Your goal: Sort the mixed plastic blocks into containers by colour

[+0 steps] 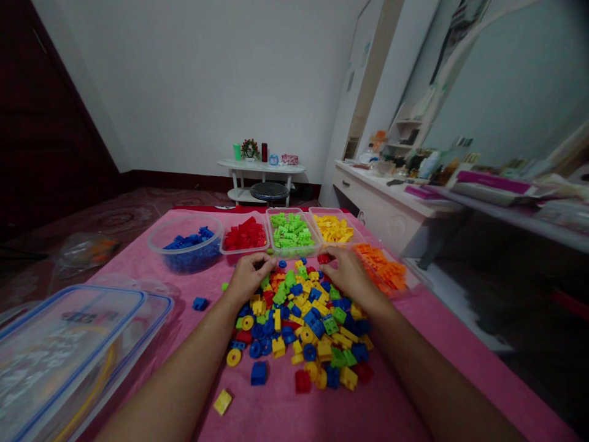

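Observation:
A mixed heap of toy building bricks point(304, 307) in yellow, blue, green, red and orange lies on a pink cloth point(368, 408). At the heap's far left edge is my left hand point(248, 277), its fingers curled towards the thumb; whatever they may hold is hidden. Across from it, my right hand point(346, 271) pinches a red brick point(324, 258) between thumb and fingers, at the heap's far right edge. Behind my hands stand tubs of red bricks point(246, 234), green bricks point(291, 231) and yellow bricks point(333, 228).
A round tub point(156, 240) of blue bricks stands at the back left. Orange bricks point(381, 269) fill a tub beside my right forearm. Clear lids with blue rims point(92, 307) lie on the left. A white dresser point(386, 202) is beyond the table on the right.

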The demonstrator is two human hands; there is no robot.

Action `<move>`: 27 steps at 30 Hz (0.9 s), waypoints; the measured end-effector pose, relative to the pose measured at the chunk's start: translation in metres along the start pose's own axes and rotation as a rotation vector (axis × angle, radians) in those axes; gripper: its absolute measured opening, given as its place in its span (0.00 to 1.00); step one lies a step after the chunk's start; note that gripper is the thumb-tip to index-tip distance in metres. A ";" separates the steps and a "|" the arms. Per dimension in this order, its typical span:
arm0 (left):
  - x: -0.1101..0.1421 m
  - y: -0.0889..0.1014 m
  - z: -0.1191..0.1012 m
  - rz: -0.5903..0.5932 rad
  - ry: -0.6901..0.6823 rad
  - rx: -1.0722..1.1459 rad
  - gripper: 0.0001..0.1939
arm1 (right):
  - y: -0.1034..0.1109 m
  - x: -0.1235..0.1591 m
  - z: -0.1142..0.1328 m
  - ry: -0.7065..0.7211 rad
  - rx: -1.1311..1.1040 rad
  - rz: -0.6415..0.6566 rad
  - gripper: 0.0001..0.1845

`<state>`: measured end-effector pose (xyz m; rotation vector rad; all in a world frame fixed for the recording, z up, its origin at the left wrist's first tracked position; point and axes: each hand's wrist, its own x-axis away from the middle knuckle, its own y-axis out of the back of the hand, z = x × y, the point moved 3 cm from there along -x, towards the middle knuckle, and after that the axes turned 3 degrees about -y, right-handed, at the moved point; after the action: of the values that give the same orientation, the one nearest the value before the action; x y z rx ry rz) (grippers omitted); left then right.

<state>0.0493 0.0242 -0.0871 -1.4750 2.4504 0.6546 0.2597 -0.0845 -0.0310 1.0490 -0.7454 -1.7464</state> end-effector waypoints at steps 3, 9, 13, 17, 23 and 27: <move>0.000 0.000 0.001 -0.006 0.008 0.011 0.15 | -0.017 -0.006 -0.001 -0.015 -0.061 0.047 0.12; 0.000 0.000 0.000 -0.004 0.014 0.001 0.15 | -0.033 -0.011 -0.008 -0.034 -0.282 0.178 0.12; 0.000 0.000 -0.001 -0.010 0.007 -0.007 0.14 | -0.033 -0.009 -0.008 -0.028 -0.321 0.316 0.13; 0.000 0.000 -0.002 -0.006 0.007 -0.009 0.14 | -0.034 -0.004 -0.004 -0.045 -0.239 0.359 0.12; 0.001 0.000 -0.007 -0.008 0.028 0.009 0.15 | -0.036 -0.002 0.001 -0.133 -0.341 0.278 0.11; 0.001 0.000 -0.008 -0.015 0.027 0.028 0.15 | -0.025 -0.002 0.005 -0.219 -0.661 0.187 0.11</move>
<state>0.0489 0.0192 -0.0803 -1.5003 2.4556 0.5986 0.2456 -0.0730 -0.0485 0.3351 -0.3305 -1.7727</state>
